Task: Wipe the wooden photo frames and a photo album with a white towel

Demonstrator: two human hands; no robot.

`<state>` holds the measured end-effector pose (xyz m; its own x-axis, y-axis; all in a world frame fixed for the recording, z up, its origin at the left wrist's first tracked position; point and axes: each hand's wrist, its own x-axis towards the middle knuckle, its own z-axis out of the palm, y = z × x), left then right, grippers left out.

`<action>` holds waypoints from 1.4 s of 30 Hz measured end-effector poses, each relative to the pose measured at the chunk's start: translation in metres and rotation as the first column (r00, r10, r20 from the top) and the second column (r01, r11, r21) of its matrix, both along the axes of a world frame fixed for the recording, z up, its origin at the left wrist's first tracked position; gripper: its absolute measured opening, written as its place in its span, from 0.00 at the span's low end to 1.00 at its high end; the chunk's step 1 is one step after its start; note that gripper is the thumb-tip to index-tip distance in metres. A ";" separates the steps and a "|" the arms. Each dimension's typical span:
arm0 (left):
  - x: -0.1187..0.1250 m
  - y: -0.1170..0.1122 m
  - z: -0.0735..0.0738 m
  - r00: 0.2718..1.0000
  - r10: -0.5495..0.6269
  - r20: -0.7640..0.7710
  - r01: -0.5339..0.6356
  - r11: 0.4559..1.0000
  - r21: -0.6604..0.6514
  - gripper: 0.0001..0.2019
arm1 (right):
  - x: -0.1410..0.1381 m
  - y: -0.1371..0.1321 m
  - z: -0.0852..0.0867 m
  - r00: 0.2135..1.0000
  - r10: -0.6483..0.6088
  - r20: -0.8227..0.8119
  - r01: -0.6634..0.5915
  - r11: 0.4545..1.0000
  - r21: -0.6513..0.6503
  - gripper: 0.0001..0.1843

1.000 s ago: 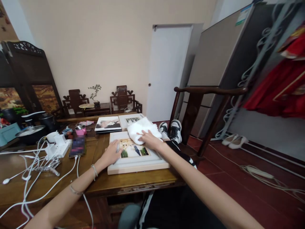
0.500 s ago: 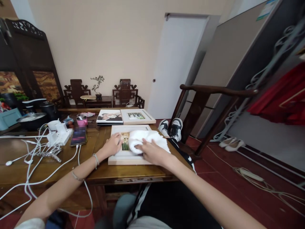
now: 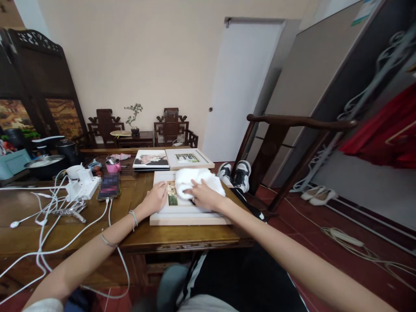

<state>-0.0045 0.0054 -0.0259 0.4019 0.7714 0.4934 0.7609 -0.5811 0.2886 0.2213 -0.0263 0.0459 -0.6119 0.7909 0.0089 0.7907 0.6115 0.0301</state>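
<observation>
Since the earlier frame the white cloth (image 3: pixel 195 178), gripped under the right hand (image 3: pixel 204 198), has slid to the picture frame's (image 3: pixel 188 215) far side. Only the flat, open left hand (image 3: pixel 156 198) pins the frame to the table (image 3: pixel 81 229); a hard stroke could likely skate it off the nearby edge.

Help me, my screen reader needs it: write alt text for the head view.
The person's right hand presses a white cloth onto a framed photo lying flat on a wooden table, while the left hand rests on its left edge.
</observation>
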 end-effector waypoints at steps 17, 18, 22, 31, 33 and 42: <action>-0.003 0.004 -0.004 0.999 -0.031 -0.018 0.032 0.999 0.024 0.16 | 0.004 0.044 -0.003 0.994 -0.106 -0.041 0.110 0.986 0.124 0.33; -0.002 0.003 -0.002 0.999 -0.025 -0.022 0.026 1.000 0.006 0.16 | 0.002 0.053 -0.001 0.992 -0.117 -0.037 0.122 0.981 0.151 0.34; 0.000 0.000 0.004 1.000 -0.026 -0.003 0.026 0.999 -0.028 0.17 | -0.022 0.055 -0.001 0.999 -0.031 0.021 0.030 0.996 0.088 0.36; 0.000 -0.002 0.002 0.999 -0.032 0.016 0.033 0.999 -0.037 0.17 | 0.002 -0.059 0.033 0.990 0.137 -0.012 -0.135 0.949 -0.284 0.30; 0.001 -0.001 0.001 1.000 -0.009 0.014 0.010 0.999 -0.043 0.17 | 0.013 -0.071 0.041 0.988 0.147 -0.042 -0.152 0.939 -0.309 0.28; -0.001 0.001 -0.003 0.999 0.008 0.036 -0.006 0.999 -0.052 0.18 | -0.001 0.011 0.010 0.994 -0.105 -0.018 0.105 0.994 0.009 0.35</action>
